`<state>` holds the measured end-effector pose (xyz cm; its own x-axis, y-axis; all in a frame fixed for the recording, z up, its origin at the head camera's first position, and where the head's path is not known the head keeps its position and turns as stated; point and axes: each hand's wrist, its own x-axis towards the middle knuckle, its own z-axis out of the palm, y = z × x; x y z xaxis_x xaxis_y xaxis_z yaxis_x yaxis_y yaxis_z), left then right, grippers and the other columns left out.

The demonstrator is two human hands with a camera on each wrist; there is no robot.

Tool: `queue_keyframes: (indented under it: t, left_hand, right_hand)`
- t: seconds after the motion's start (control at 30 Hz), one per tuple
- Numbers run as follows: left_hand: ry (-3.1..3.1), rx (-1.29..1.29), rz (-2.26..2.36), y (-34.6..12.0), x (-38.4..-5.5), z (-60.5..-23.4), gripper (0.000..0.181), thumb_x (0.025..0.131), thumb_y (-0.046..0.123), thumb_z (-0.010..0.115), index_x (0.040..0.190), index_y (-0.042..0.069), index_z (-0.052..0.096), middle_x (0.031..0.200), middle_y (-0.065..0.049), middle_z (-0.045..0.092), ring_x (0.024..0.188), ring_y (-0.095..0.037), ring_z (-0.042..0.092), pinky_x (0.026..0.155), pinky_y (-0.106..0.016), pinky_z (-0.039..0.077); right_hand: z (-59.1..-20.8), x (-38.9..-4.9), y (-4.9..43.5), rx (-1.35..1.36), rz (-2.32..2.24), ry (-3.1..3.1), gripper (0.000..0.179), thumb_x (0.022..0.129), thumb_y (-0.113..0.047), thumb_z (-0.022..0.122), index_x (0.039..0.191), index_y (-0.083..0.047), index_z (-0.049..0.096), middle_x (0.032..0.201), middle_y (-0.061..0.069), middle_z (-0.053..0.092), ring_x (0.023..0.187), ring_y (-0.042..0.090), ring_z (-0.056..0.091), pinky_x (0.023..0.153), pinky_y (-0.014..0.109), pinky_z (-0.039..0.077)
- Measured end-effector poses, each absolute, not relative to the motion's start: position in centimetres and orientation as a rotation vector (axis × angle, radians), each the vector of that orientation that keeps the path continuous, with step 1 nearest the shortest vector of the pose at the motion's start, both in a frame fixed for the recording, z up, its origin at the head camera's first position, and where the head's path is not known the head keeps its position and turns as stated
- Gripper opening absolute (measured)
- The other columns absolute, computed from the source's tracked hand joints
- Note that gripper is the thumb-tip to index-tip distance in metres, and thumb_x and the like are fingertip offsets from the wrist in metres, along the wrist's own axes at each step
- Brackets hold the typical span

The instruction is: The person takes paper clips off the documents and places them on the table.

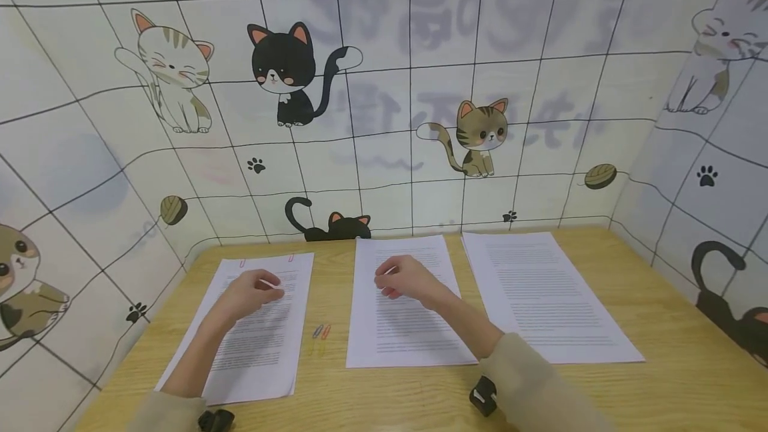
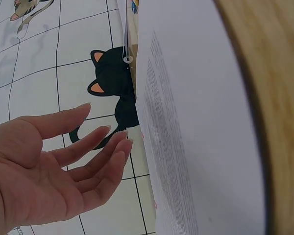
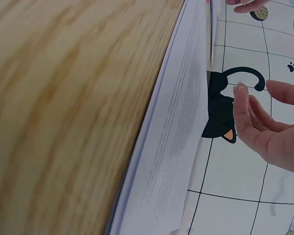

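Note:
My left hand (image 1: 249, 293) hovers over the left stack of printed sheets (image 1: 255, 359), its fingers loosely bent and holding nothing. Two small red paper clips (image 1: 291, 258) sit on that stack's top edge. Over the middle stack of printed sheets (image 1: 408, 335) is my right hand (image 1: 411, 279), fingers relaxed and bare. Both wrist views show a gap between thumb and fingers, on the left hand (image 2: 73, 171) and the right hand (image 3: 272, 132) alike. Between these two stacks lie a blue paper clip (image 1: 318, 331), a red paper clip (image 1: 326, 332) and fainter yellow ones (image 1: 323, 348).
A third stack of printed sheets (image 1: 540, 299) lies at the right of the wooden table (image 1: 606, 265). A white cloth with a grid and cartoon cats (image 1: 384, 99) hangs behind and along both sides of the table.

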<state>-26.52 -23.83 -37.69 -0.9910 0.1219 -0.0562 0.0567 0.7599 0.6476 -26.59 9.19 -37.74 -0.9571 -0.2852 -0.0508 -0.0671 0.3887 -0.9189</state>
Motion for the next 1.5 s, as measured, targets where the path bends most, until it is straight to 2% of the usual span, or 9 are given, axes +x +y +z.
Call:
queue_keyframes:
  t: [0.2, 0.43, 0.7, 0.9, 1.1, 1.3, 1.4, 1.5]
  left_hand:
    - [2.866, 0.145, 1.034, -25.9, -26.3, -38.1, 0.036, 0.095, 0.019, 0.069, 0.12, -0.005, 0.063, 0.113, -0.022, 0.067, 0.103, -0.035, 0.063, 0.086, -0.05, 0.05]
    - [2.873, 0.11, 1.009, -28.0, -26.0, -38.0, 0.04, 0.095, 0.02, 0.068, 0.122, -0.009, 0.06, 0.119, -0.031, 0.062, 0.106, -0.041, 0.061, 0.086, -0.053, 0.05]
    - [2.853, 0.015, 1.011, -30.7, -26.1, -38.3, 0.048, 0.096, 0.024, 0.067, 0.126, -0.011, 0.055, 0.126, -0.037, 0.056, 0.111, -0.047, 0.057, 0.089, -0.056, 0.048]
    - [2.789, -0.054, 1.073, -32.8, -26.2, -38.7, 0.056, 0.096, 0.025, 0.067, 0.131, -0.015, 0.049, 0.128, -0.039, 0.051, 0.109, -0.044, 0.056, 0.09, -0.052, 0.049]
    - [2.76, -0.078, 1.079, -34.2, -26.2, -38.9, 0.06, 0.096, 0.026, 0.067, 0.133, -0.017, 0.046, 0.134, -0.042, 0.044, 0.112, -0.046, 0.051, 0.088, -0.05, 0.048]
    - [2.746, -0.091, 1.055, -35.5, -26.0, -38.9, 0.064, 0.096, 0.027, 0.066, 0.133, -0.019, 0.043, 0.136, -0.044, 0.039, 0.117, -0.053, 0.047, 0.093, -0.06, 0.045]
    - [2.735, -0.119, 1.046, -36.0, -26.1, -38.9, 0.067, 0.093, 0.026, 0.067, 0.133, -0.021, 0.041, 0.133, -0.044, 0.042, 0.114, -0.053, 0.049, 0.093, -0.061, 0.044]
    - [2.728, -0.155, 1.038, -36.2, -26.1, -38.9, 0.069, 0.091, 0.025, 0.07, 0.131, -0.023, 0.041, 0.123, -0.04, 0.05, 0.104, -0.044, 0.055, 0.087, -0.055, 0.048]
  right_hand:
    - [-38.1, -26.6, 7.4, -0.354, -1.571, 2.416, 0.02, 0.093, -0.01, 0.067, 0.109, 0.001, 0.069, 0.097, 0.005, 0.069, 0.092, 0.03, 0.069, 0.084, 0.037, 0.056]
    - [-38.3, -26.3, 5.2, -0.343, -1.607, 2.34, 0.026, 0.092, -0.007, 0.067, 0.114, 0.006, 0.066, 0.099, 0.01, 0.069, 0.089, 0.027, 0.07, 0.081, 0.036, 0.058]
    - [-39.2, -26.1, 2.7, -0.32, -1.609, 2.334, 0.03, 0.088, -0.005, 0.067, 0.115, 0.009, 0.065, 0.094, 0.008, 0.067, 0.087, 0.026, 0.069, 0.079, 0.035, 0.059]
    - [-39.3, -25.9, 0.9, -0.297, -1.648, 2.294, 0.034, 0.088, -0.004, 0.068, 0.118, 0.011, 0.064, 0.095, 0.008, 0.069, 0.088, 0.023, 0.069, 0.084, 0.035, 0.057]
    - [-39.4, -25.4, -0.3, -0.29, -1.649, 2.29, 0.03, 0.086, -0.001, 0.07, 0.114, 0.011, 0.067, 0.101, 0.009, 0.068, 0.089, 0.02, 0.069, 0.085, 0.035, 0.057]
    - [-39.6, -25.6, -1.4, -0.264, -1.608, 2.308, 0.033, 0.084, -0.001, 0.069, 0.115, 0.009, 0.067, 0.104, 0.01, 0.069, 0.09, 0.019, 0.069, 0.085, 0.035, 0.056]
    - [-39.5, -25.7, -2.2, -0.257, -1.539, 2.348, 0.023, 0.084, -0.003, 0.071, 0.105, 0.006, 0.071, 0.093, 0.006, 0.069, 0.078, 0.014, 0.064, 0.076, 0.029, 0.056]
    - [-39.3, -25.6, -3.1, -0.208, -1.511, 2.347, 0.009, 0.086, -0.005, 0.073, 0.089, 0.003, 0.072, 0.078, 0.002, 0.064, 0.067, 0.012, 0.057, 0.066, 0.024, 0.053]
